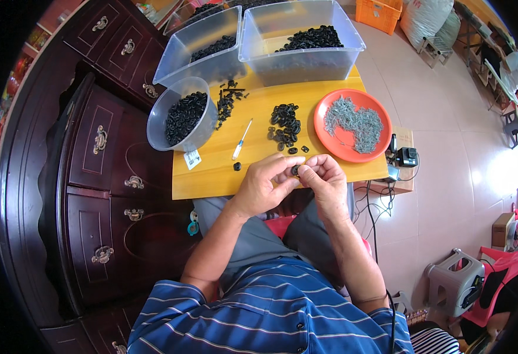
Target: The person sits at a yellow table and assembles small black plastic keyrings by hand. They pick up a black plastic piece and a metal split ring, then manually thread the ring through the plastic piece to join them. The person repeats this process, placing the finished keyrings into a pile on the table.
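Note:
Over the near edge of the yellow table, my left hand and my right hand meet. Between their fingertips they pinch a small black oval part, mostly covered by the fingers. Just beyond lies a pile of similar black parts, with a few loose ones near my fingers. A screwdriver with a pale handle rests left of the pile. One black piece lies by its handle. To the right sits a red plate heaped with small silvery screws.
A round clear tub of black parts stands at the table's left, beside scattered black pieces. Two clear bins hold more at the back. Dark wooden drawers flank the left. Cables and a box are at the right.

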`<state>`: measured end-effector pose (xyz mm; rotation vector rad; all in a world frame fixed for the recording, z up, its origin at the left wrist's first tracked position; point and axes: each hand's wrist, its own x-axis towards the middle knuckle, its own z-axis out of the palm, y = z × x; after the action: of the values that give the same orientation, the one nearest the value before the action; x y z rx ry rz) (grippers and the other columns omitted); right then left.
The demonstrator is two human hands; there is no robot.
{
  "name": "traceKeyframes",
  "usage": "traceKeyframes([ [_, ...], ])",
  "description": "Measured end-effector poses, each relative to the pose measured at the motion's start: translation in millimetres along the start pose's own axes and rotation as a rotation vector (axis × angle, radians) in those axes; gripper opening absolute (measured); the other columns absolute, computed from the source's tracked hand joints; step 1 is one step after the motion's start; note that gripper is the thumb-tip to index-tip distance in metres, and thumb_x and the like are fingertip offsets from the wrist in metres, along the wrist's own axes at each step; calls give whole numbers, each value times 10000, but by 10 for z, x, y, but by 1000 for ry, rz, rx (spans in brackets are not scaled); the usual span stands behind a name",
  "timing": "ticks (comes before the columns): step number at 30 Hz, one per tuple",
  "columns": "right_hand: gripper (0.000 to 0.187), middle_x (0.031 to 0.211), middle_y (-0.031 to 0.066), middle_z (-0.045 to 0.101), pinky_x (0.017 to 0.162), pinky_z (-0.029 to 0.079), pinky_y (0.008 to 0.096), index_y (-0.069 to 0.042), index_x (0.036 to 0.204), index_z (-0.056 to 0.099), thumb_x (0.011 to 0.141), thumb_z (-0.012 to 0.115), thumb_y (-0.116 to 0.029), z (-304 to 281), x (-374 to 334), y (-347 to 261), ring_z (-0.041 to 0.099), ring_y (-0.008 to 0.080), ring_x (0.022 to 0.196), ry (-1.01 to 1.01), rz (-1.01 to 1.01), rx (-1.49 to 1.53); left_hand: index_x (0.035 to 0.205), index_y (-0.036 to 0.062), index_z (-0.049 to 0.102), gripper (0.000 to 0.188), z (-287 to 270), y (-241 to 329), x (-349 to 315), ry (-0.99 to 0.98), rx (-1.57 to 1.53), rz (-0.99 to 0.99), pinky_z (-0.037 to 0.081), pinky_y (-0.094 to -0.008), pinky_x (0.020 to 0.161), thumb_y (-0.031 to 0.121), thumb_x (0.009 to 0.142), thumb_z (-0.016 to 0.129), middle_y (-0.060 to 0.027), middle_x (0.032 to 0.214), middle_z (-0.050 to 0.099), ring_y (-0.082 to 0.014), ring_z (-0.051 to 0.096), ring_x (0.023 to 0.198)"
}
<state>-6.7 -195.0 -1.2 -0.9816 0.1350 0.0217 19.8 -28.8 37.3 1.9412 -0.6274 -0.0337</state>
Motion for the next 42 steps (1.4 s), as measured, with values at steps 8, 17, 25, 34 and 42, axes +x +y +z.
traceKeyframes([
  [8,123,846,0,665,671,502,204,-36,1019,612,951,714,-35,8,1,-22,617,59,744,11,58,19,1152,19,742,337,-44,-41,25,11,-8,-9,503,-241,643,-72,827,751,-22,812,605,-93,582,714],
  [17,134,859,5,670,687,511,214,-46,1008,608,938,718,-17,-42,20,16,625,60,750,-42,81,50,1123,24,747,327,-71,-35,28,-11,-17,2,486,-234,627,-38,806,799,-18,835,600,-90,565,708],
  [25,150,864,4,685,682,481,203,-60,988,611,912,725,2,-11,5,31,616,57,732,72,52,140,1215,32,660,560,160,140,61,178,375,103,534,-356,653,137,712,884,-97,898,646,-243,642,742],
  [34,148,863,-4,669,699,467,205,-69,972,619,901,725,6,-18,16,32,593,48,749,101,46,191,1085,10,715,366,312,44,71,275,511,201,575,-397,714,89,747,831,-142,956,707,-327,712,840],
  [42,76,898,-35,629,687,437,191,-77,988,621,947,683,-57,-49,16,31,547,29,749,81,92,204,1064,-6,724,318,304,79,69,270,445,181,572,-372,685,67,766,809,-146,947,714,-308,712,794],
])
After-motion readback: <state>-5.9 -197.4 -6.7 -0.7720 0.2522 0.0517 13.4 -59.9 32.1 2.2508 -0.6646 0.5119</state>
